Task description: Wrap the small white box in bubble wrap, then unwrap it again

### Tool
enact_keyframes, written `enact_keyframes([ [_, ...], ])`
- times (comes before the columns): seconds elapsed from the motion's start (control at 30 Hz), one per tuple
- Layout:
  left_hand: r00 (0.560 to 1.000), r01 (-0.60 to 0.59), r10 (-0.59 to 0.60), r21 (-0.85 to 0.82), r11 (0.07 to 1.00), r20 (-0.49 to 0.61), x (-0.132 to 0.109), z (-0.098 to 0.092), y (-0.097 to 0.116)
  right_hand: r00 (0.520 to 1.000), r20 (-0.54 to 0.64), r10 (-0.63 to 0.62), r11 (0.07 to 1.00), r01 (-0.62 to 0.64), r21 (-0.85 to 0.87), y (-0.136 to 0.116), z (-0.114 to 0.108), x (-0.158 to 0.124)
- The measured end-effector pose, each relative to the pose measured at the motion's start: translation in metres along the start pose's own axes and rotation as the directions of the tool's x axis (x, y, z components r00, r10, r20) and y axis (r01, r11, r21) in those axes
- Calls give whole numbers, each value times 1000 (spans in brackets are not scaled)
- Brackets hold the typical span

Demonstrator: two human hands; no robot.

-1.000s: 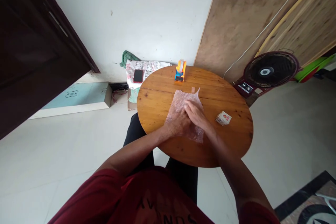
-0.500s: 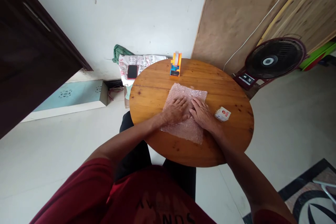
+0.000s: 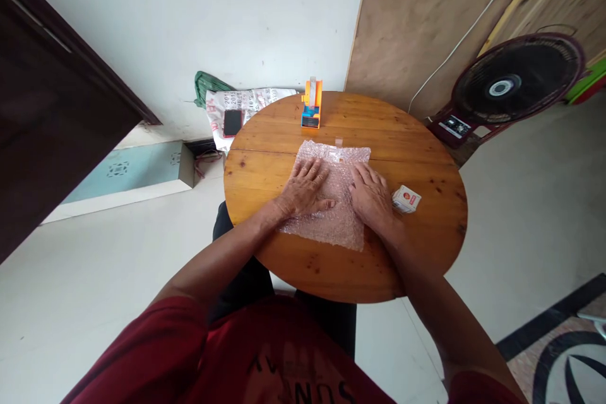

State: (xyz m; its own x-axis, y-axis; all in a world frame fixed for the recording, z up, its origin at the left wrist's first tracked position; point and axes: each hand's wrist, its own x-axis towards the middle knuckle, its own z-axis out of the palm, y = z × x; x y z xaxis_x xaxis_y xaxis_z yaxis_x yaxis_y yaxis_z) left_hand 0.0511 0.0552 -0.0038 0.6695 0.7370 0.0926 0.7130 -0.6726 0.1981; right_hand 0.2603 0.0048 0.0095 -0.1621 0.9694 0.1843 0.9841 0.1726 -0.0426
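Observation:
A sheet of bubble wrap lies flat on the round wooden table. My left hand rests flat on its left half, fingers spread. On the right half, my right hand presses down with its fingers stretched out. Neither hand holds anything. A small white box with a red mark sits just right of my right hand. An orange and blue tape dispenser stands at the table's far edge, and a short strip of tape lies by the sheet's far edge.
A floor fan stands at the right against wooden boards. Behind the table's left side, a printed sack carries a dark phone, with a green cloth beside it. A dark wooden door is at the left.
The crumpled bubble wrap has been spread out flat. My hands, overlapping a second ago, have slid apart to the sheet's left and right halves.

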Motion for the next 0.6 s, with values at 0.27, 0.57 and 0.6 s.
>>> enact_keyframes([
  [0.27,1000,18,-18,-12,1000,-2,-1,-1,2,981,182,-63,997,56,43,-2,-15,13],
  [0.57,998,-24,25,-19,1000,65,12,-35,-3,997,81,8,1000,-9,13,-7,-16,39],
  [0.6,998,-27,27,1,1000,61,16,-37,-3,998,62,22,1000,-22,8,-6,-11,42],
])
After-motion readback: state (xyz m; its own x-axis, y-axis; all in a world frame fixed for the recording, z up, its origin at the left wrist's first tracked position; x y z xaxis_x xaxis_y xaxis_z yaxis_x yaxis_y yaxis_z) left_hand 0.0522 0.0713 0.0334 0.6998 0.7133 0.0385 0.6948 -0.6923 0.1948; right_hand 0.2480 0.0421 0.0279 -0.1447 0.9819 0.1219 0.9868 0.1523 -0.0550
